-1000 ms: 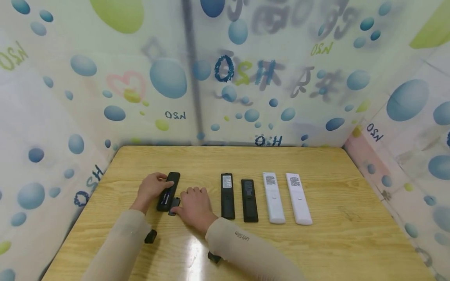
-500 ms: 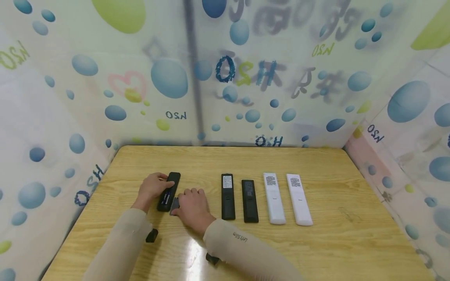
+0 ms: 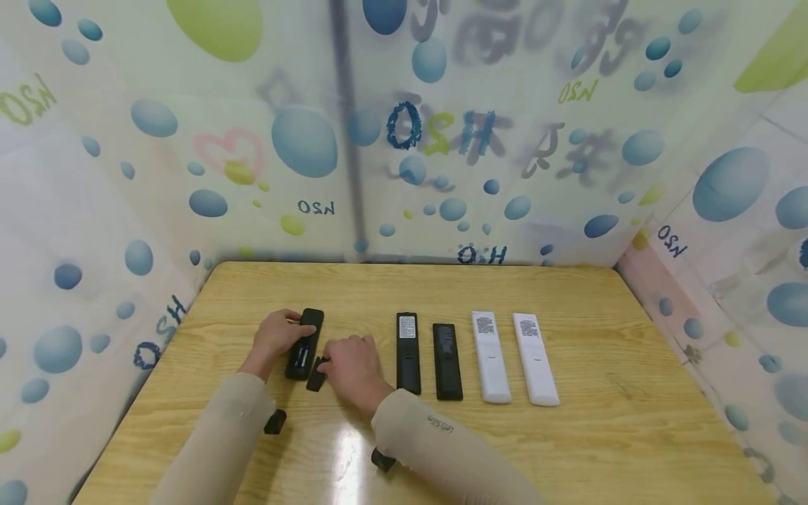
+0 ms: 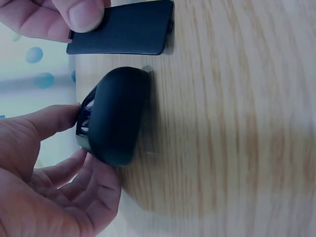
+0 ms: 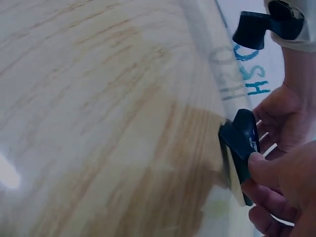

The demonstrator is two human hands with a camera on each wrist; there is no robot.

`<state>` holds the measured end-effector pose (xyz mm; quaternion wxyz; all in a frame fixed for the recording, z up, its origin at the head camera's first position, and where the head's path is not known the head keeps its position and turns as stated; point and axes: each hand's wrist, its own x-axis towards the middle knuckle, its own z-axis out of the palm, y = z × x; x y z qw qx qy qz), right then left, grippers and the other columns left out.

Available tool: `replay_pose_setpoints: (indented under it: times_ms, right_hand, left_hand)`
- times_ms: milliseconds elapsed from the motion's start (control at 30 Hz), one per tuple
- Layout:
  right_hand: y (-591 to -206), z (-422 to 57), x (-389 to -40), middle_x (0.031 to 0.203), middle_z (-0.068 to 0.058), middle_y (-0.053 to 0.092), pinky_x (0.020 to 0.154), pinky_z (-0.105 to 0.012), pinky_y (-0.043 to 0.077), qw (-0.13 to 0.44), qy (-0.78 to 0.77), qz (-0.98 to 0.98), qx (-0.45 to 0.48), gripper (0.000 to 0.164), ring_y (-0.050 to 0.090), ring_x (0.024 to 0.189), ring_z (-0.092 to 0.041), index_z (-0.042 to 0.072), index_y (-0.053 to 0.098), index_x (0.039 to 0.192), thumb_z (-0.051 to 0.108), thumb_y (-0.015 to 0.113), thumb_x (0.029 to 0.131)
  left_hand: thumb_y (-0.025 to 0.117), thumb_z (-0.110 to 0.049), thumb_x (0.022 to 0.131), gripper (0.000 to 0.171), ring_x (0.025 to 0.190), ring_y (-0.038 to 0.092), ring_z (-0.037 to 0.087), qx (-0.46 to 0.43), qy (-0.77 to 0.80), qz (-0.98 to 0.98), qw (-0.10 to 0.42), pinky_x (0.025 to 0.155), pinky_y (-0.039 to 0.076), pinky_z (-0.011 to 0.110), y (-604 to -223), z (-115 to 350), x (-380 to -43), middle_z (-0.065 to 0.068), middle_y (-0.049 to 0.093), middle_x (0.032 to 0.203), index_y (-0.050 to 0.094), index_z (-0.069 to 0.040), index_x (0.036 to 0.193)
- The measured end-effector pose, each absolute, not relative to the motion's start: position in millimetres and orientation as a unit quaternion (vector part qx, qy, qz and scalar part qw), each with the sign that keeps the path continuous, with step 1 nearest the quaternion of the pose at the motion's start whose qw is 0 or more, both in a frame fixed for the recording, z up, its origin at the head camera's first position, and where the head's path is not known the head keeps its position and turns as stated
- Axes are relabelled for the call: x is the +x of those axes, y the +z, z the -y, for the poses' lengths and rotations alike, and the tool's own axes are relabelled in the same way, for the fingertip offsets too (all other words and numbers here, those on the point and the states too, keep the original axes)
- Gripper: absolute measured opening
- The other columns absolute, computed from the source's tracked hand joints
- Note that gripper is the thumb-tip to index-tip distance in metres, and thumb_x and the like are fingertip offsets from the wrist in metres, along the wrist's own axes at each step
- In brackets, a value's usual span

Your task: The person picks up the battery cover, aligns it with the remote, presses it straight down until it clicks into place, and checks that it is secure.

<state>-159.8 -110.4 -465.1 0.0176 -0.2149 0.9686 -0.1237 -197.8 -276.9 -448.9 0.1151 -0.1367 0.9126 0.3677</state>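
A black remote control [image 3: 313, 321] lies face down at the left of the table, its battery compartment uncovered and batteries partly visible inside. My left hand [image 3: 274, 341] grips it, thumb on top and fingers along the far side. Just right of the remote, my right hand [image 3: 355, 368] pinches a black battery cover [image 3: 315, 376] between thumb and fingers. In the left wrist view, the cover [image 4: 131, 29] is apart from the remote's rounded end [image 4: 118, 113]. The right wrist view shows the cover [image 5: 237, 140] at a slant in front of the remote.
To the right, two black remotes [image 3: 408, 358] [image 3: 448, 365] and two white remotes [image 3: 492, 361] [image 3: 536, 361] lie in a row, backs up. Patterned curtain walls [image 3: 379, 231] border the wooden table [image 3: 631, 435] at the back and sides.
The right hand has shifted slightly right and turned the battery cover, which now looks darker and tilted. The left hand and its remote have hardly moved.
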Motion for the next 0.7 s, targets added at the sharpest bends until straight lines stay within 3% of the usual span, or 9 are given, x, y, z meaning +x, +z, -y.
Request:
replay_pose_setpoints:
  times_ms: [133,267,533,700]
  right_hand:
    - [-460,100,-162,0.080,0.019,0.069,0.075,-0.029,0.040,0.020,-0.174,-0.960,-0.218,0.015,0.058,0.073,-0.004,0.031,0.072,0.088,0.046,0.069,0.088]
    - [-450,87,-166,0.074,0.021,0.066,0.078,-0.032,0.043,0.012,-0.188,-0.957,-0.223,0.015,0.057,0.070,-0.003,0.032,0.073,0.085,0.046,0.068,0.088]
    - [-423,52,-174,0.073,0.019,0.068,0.083,-0.037,0.049,-0.016,-0.154,-0.964,-0.218,0.018,0.057,0.066,-0.004,0.031,0.075,0.086,0.048,0.068,0.086]
    - [-416,32,-177,0.075,0.018,0.069,0.078,-0.033,0.046,-0.014,-0.140,-0.967,-0.212,0.017,0.057,0.068,-0.005,0.032,0.076,0.086,0.047,0.069,0.085]
  left_hand:
    - [0.063,-0.032,0.092,0.059,0.111,0.057,0.035,-0.138,0.377,-0.908,0.117,0.090,0.050,0.043,-450,273,-199,0.030,0.054,0.132,0.048,0.005,0.136]
    - [0.061,-0.032,0.094,0.059,0.108,0.057,0.032,-0.137,0.410,-0.894,0.116,0.084,0.052,0.037,-450,269,-202,0.027,0.055,0.132,0.047,0.004,0.138]
    - [0.058,-0.031,0.098,0.059,0.102,0.061,0.024,-0.110,0.512,-0.844,0.119,0.086,0.058,0.036,-439,250,-207,0.025,0.055,0.132,0.042,0.000,0.144]
    - [0.057,-0.029,0.099,0.058,0.103,0.063,0.023,-0.083,0.548,-0.823,0.122,0.083,0.058,0.034,-436,233,-207,0.026,0.054,0.135,0.040,0.001,0.145]
